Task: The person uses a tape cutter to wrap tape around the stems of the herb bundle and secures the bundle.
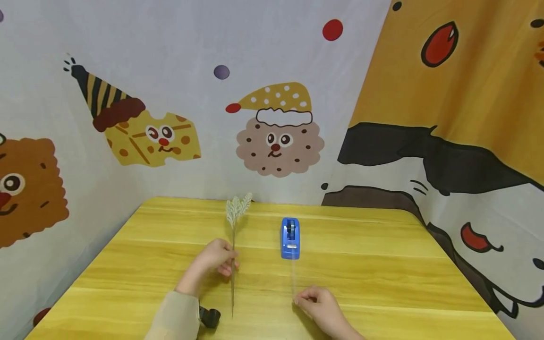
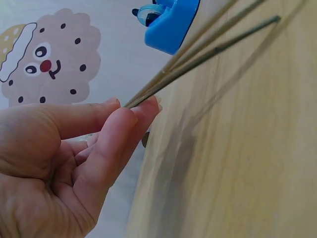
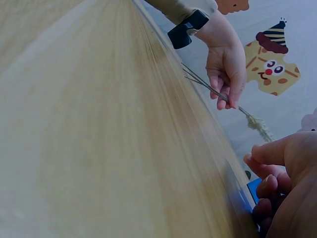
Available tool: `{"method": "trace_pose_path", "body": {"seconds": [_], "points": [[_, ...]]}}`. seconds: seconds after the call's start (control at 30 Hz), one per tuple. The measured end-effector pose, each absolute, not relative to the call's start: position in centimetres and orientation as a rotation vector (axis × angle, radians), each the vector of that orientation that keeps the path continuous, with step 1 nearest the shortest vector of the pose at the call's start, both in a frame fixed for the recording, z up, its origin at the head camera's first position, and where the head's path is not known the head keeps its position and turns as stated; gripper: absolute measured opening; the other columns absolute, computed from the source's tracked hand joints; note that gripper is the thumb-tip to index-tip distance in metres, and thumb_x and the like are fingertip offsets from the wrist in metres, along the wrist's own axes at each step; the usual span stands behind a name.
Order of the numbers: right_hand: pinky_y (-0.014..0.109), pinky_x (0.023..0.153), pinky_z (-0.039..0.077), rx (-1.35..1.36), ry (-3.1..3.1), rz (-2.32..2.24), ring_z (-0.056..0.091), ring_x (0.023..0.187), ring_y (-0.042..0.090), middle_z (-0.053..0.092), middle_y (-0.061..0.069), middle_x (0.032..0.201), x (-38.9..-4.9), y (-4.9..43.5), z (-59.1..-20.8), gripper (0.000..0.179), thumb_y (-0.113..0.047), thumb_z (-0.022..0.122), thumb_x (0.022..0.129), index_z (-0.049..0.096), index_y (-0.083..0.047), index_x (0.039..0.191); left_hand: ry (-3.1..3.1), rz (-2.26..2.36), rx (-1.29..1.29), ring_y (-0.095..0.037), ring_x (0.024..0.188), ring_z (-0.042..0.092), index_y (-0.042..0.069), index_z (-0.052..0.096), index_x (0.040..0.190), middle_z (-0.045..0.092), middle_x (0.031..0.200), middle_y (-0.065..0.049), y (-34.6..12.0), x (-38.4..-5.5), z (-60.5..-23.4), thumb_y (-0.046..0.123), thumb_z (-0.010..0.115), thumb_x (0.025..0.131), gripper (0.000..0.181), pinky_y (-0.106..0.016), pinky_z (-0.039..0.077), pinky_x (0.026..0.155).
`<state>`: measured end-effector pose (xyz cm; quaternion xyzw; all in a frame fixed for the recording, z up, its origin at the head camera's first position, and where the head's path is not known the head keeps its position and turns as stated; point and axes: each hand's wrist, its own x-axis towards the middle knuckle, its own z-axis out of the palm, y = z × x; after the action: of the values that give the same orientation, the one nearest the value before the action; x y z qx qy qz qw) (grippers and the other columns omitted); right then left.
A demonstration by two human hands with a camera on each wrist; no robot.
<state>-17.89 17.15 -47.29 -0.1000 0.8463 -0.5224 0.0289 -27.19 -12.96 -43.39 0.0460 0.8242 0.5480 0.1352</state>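
Left hand [image 1: 218, 259] pinches three slim brownish stems [image 2: 217, 51], lower ends splayed, tops [image 1: 231, 212] pale and feathery. Right hand [image 1: 320, 309] pinches clear tape strip [image 1: 293, 276], running straight from blue dispenser [image 1: 291, 242].

Blue tape dispenser [image 1: 290, 252] on table [image 1: 365, 264]

Indoors, though which kind of room is unclear: a wood-grained table [image 1: 365, 269] lies beneath the fingers [image 1: 302, 299], cartoon-printed cloth [image 1: 170, 52] hangs beyond them.
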Motion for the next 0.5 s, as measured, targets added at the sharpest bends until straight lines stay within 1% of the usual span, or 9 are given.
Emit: {"method": "trace_pose_path", "body": {"seconds": [0.13,0.2,0.23,0.4,0.5], "points": [[0.022,0.054,0.044,-0.298,2.587,-1.617,0.051,0.064,0.007,0.07,0.003,0.089,-17.89,17.2,-47.28,0.014,-0.016,0.071,0.086,0.073,-0.002,0.087,2.378,1.608,0.124,-0.018,0.051,0.061,-0.004,0.054,0.085,0.069,0.077,-0.017,-12.87,-27.11,-43.25,0.005,0.057,0.096,0.015,-0.033,0.057,0.052],[0.022,0.052,0.043,-0.29,2.58,-1.608,0.05,0.062,0.008,0.069,0.003,0.088,-17.9,17.2,-47.27,0.014,-0.017,0.071,0.087,0.073,-0.002,0.087,2.373,1.616,0.12,-0.018,0.052,0.061,-0.004,0.054,0.086,0.068,0.078,-0.017,-12.82,-27.06,-43.26,0.005,0.057,0.096,0.014,-0.033,0.056,0.052],[0.022,0.052,0.043,-0.288,2.583,-1.6,0.05,0.062,0.009,0.069,0.003,0.088,-17.9,17.2,-47.27,0.014,-0.017,0.071,0.087,0.073,-0.003,0.088,2.374,1.62,0.116,-0.018,0.051,0.061,-0.005,0.054,0.086,0.068,0.078,-0.017,-12.79,-27.02,-43.22,0.004,0.057,0.096,0.014,-0.033,0.056,0.052],[0.022,0.061,0.046,-0.285,2.594,-1.6,0.055,0.077,0.014,0.069,0.003,0.089,-17.87,17.16,-47.17,0.013,-0.015,0.071,0.086,0.073,-0.002,0.087,2.408,1.632,0.071,-0.016,0.048,0.059,-0.006,0.058,0.086,0.069,0.075,-0.017,-12.52,-27.12,-42.97,0.004,0.059,0.095,0.014,-0.032,0.056,0.05],[0.023,0.061,0.047,-0.277,2.582,-1.626,0.055,0.076,0.014,0.069,0.004,0.088,-17.85,17.13,-47.13,0.012,-0.013,0.071,0.085,0.073,-0.002,0.087,2.421,1.637,0.067,-0.015,0.048,0.059,-0.008,0.058,0.088,0.069,0.075,-0.018,-12.34,-27.24,-42.59,0.005,0.059,0.095,0.014,-0.034,0.056,0.052]]}}
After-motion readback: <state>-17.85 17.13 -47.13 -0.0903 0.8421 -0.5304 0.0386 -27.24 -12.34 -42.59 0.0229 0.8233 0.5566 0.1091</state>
